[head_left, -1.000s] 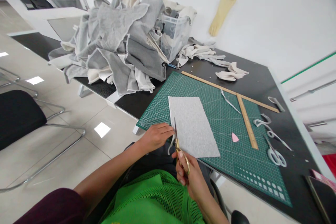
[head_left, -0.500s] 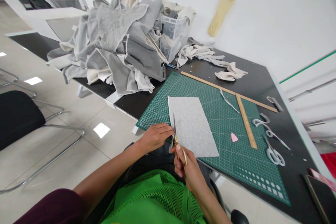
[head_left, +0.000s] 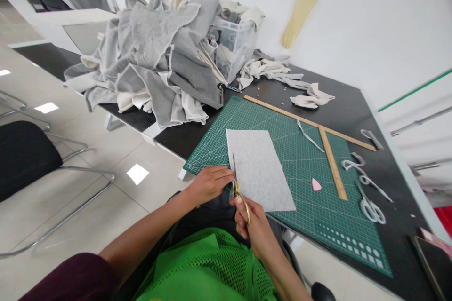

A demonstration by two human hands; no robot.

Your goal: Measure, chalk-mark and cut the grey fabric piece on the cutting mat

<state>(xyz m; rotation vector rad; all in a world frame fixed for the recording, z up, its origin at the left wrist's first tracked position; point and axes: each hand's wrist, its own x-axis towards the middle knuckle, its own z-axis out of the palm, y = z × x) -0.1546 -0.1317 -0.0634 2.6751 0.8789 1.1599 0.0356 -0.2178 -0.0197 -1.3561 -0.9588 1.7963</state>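
Observation:
A light grey piece of fabric [head_left: 261,171] lies flat on the green cutting mat [head_left: 303,150], near the mat's front left edge. My right hand [head_left: 250,221] grips gold-handled scissors [head_left: 237,188], whose blades point away from me along the fabric's left edge. Close beside the blades, my left hand [head_left: 211,183] has its fingers together, pinching the fabric's left edge. A narrow bit of cloth hangs by the scissors, partly hidden by my hands.
On the mat are a wooden T-shaped ruler [head_left: 330,160], a pink triangular chalk [head_left: 316,184] and a thin fabric strip [head_left: 310,137]. White-handled scissors [head_left: 372,209] rest at its right edge. Beyond stand a heap of grey cloth [head_left: 151,51] and a clear bin [head_left: 235,47]. A phone [head_left: 431,263] lies front right.
The scissors' handles have shifted slightly in my right hand. My left hand stays at the fabric's edge, and the whole view has moved a little.

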